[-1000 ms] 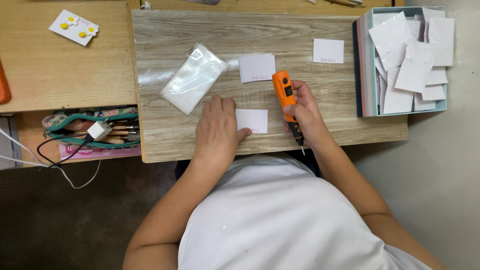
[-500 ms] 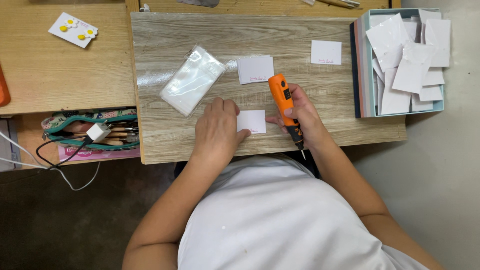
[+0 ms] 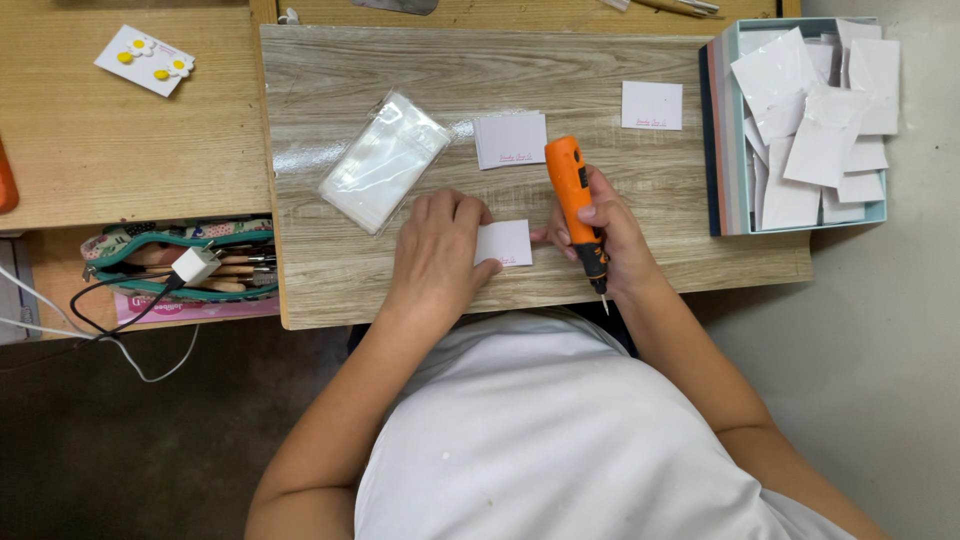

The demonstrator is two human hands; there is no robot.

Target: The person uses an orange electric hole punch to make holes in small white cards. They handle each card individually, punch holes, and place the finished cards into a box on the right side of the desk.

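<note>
Looking down from the head camera, the view took in a person in a white shirt seated at a pale wood-grain surface (image 3: 640, 280). The left hand (image 3: 437, 255) lay flat, palm down, its fingertips pressing the left edge of a small white card (image 3: 505, 243) that lay near the front edge of the surface; the hand gripped nothing. The right hand (image 3: 610, 235) was closed around an orange pen-shaped rotary tool (image 3: 575, 205) — held lengthwise, its thin metal bit pointing toward the person's body and ending just past the front edge of the surface. The tool lay just to the right of the card, apart from it, with the right thumb reaching toward the card's right edge; whether the thumb touched it could not be told.

Behind the card lay a short stack of similar white cards (image 3: 510, 139), and to its left a bundle of clear plastic sleeves (image 3: 383, 162) lay at a slant. A single white card (image 3: 652, 105) lay farther right, near a shallow pale-blue box (image 3: 722, 130) at the right end of the surface, filled with loose white cards piled unevenly.

To the left, a second, yellower wooden top (image 3: 120, 140) carried a card bearing yellow flower-shaped earrings (image 3: 145, 60). Below it — on a lower shelf — sat a green-trimmed open pouch (image 3: 150, 265) with a white charger plug (image 3: 195, 265) and its cable resting on it.
</note>
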